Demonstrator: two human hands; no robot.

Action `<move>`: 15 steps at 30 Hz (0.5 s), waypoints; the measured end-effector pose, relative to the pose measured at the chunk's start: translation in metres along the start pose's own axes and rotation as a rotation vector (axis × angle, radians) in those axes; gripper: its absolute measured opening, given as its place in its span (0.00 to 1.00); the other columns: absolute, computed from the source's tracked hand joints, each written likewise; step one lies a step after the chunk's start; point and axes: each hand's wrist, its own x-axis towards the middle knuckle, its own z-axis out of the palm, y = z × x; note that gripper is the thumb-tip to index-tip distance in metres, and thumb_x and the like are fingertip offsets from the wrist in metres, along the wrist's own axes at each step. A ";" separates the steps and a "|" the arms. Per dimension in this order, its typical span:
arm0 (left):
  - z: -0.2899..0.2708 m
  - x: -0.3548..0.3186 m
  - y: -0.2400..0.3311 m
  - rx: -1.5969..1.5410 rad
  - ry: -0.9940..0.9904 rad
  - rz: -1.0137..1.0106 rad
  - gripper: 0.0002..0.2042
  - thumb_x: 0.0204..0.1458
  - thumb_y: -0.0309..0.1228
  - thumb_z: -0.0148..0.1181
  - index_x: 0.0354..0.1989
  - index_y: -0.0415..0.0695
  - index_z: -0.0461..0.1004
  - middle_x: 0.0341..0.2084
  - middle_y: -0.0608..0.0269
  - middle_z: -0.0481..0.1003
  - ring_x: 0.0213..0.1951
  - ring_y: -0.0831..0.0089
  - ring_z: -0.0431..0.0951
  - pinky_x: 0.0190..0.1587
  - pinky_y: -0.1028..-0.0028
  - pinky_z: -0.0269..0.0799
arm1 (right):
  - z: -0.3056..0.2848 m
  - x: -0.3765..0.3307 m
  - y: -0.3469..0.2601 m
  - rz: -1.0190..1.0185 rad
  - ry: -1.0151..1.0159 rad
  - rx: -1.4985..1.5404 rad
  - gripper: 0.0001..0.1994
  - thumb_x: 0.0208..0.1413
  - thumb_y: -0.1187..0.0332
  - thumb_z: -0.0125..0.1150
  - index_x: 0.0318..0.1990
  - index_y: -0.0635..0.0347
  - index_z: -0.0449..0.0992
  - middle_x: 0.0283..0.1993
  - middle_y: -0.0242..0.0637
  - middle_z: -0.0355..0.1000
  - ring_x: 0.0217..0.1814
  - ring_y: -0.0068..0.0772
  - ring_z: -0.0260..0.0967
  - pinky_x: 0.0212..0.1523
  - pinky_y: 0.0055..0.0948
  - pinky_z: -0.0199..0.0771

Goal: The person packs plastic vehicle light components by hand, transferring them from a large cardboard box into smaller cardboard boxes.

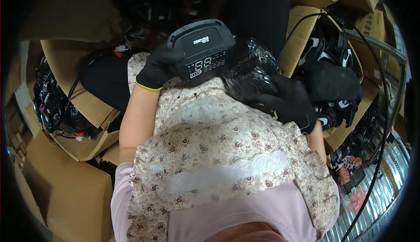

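Note:
In my left hand [159,67], black-gloved with a yellow cuff, is a black display unit [205,45] with a rounded top and white printed digits and symbols. The fingers close round its left side, and its face is turned up toward me. At the unit's right side lies a crinkled, shiny dark plastic bag [253,69], partly blurred. My right hand [293,104], also in a black glove, is over the lower right of this bag. Motion smears its fingers, so their grip on the bag is unclear.
An open cardboard box [94,106] on the left holds cables and dark parts. On the right, another box [302,36] holds several black-and-white items. A black cable [385,110] curves past a metal rack [380,45]. A floral apron [210,132] covers my lap.

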 end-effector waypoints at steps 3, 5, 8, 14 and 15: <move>0.001 0.011 0.007 0.018 0.037 -0.066 0.31 0.51 0.33 0.56 0.64 0.34 0.61 0.57 0.50 0.71 0.55 0.62 0.74 0.60 0.62 0.67 | -0.060 -0.019 0.021 -0.303 -0.115 0.190 0.27 0.52 0.74 0.65 0.61 0.63 0.67 0.50 0.44 0.75 0.48 0.36 0.76 0.45 0.30 0.78; 0.000 0.013 0.009 0.033 0.014 -0.054 0.26 0.55 0.33 0.54 0.61 0.33 0.65 0.54 0.52 0.73 0.54 0.64 0.75 0.58 0.64 0.70 | -0.065 -0.004 0.039 -0.220 0.368 0.272 0.27 0.54 0.76 0.63 0.63 0.62 0.65 0.58 0.42 0.70 0.55 0.38 0.72 0.53 0.32 0.75; 0.000 0.010 0.006 -0.004 0.218 0.035 0.14 0.60 0.30 0.54 0.52 0.37 0.74 0.47 0.58 0.77 0.47 0.72 0.77 0.51 0.71 0.74 | -0.027 0.094 -0.026 -0.782 0.294 0.801 0.16 0.64 0.66 0.50 0.57 0.58 0.71 0.52 0.43 0.75 0.50 0.41 0.75 0.49 0.38 0.76; 0.012 -0.006 0.022 0.533 0.371 0.581 0.16 0.64 0.30 0.48 0.58 0.39 0.69 0.51 0.59 0.74 0.50 0.72 0.75 0.50 0.70 0.75 | 0.034 0.164 -0.018 -0.333 -0.052 0.936 0.14 0.60 0.64 0.60 0.49 0.63 0.74 0.42 0.29 0.74 0.41 0.20 0.69 0.44 0.23 0.70; 0.020 -0.010 0.029 0.440 0.334 0.630 0.18 0.62 0.26 0.50 0.60 0.39 0.67 0.51 0.59 0.74 0.51 0.71 0.75 0.50 0.69 0.75 | 0.037 0.163 -0.015 -0.290 -0.093 0.892 0.15 0.60 0.63 0.61 0.48 0.64 0.74 0.41 0.30 0.74 0.41 0.21 0.69 0.45 0.24 0.69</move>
